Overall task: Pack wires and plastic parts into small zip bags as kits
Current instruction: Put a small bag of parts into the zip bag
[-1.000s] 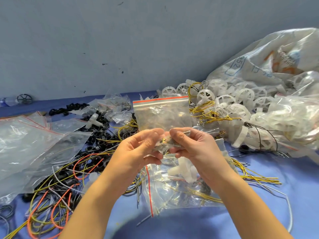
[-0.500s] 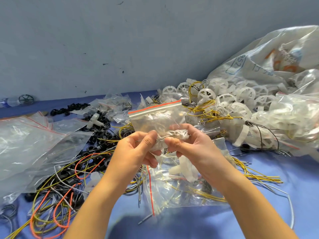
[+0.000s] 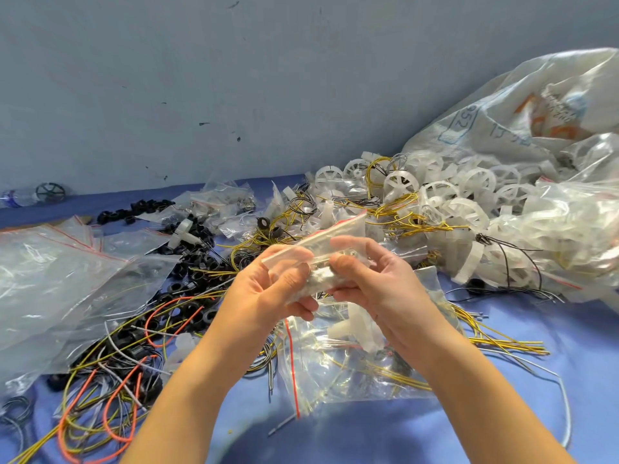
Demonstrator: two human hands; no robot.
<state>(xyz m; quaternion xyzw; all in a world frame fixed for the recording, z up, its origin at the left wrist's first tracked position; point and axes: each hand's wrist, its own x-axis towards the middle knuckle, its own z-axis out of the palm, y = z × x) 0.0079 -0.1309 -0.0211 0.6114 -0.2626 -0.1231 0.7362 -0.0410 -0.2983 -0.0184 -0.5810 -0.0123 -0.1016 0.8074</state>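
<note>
Centre of frame: small clear zip bag with a red seal strip (image 3: pixel 318 242), held up off the blue cloth-covered table (image 3: pixel 502 430) between both hands. Its long axis slants from lower left to upper right; the red-strip mouth points to the upper right. Contents are blurred and cannot be made out.

Left hand (image 3: pixel 268 289): thumb and curled fingers pinch the bag's lower-left end. Right hand (image 3: pixel 375 283): thumb and forefinger pinch the bag near its middle, other fingers curled beneath.

Directly below the hands, lying flat: a larger clear zip bag with a red strip (image 3: pixel 335 370), white plastic pieces and yellow wire inside.

Lower left: a tangle of yellow, orange and grey wires (image 3: pixel 100 413) mixed with black plastic rings (image 3: pixel 187 296).

Left edge: slack clear plastic bags (image 3: pixel 50 279).

Upper right: a heap of white spoked plastic wheels (image 3: pixel 435 195) beside a large white woven sack (image 3: pixel 519 112).
</note>
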